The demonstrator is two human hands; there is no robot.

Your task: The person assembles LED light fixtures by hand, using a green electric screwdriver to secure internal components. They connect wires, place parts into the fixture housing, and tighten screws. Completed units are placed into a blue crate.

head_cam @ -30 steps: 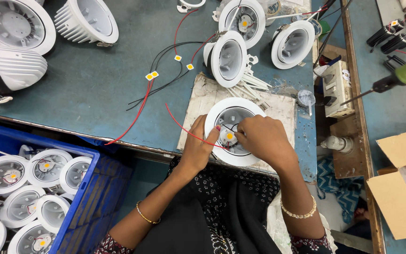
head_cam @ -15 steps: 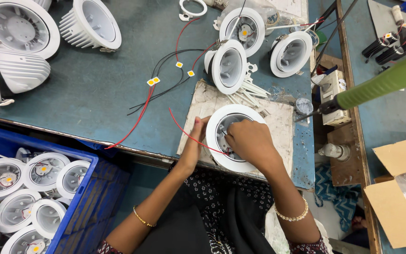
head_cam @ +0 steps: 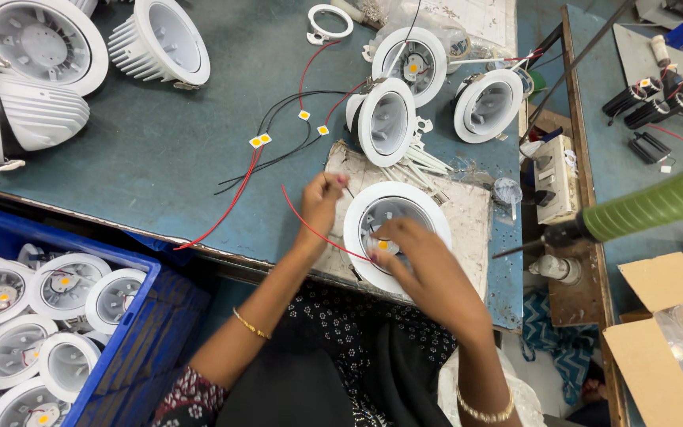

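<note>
Currently the right hand [head_cam: 424, 265] reaches into a white downlight housing [head_cam: 395, 235] on the worktop [head_cam: 160, 158], fingers pressing its yellow LED chip [head_cam: 383, 245]. Just left, the left hand [head_cam: 322, 202] pinches a red wire [head_cam: 310, 225], fingers narrow.

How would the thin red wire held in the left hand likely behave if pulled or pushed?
The red wire probably flops: it curves loosely from the left hand toward the white lamp housing. It looks very thin, so likely light. Pushing would likely just bend it, and a pull might tug the housing under the right hand.
</note>
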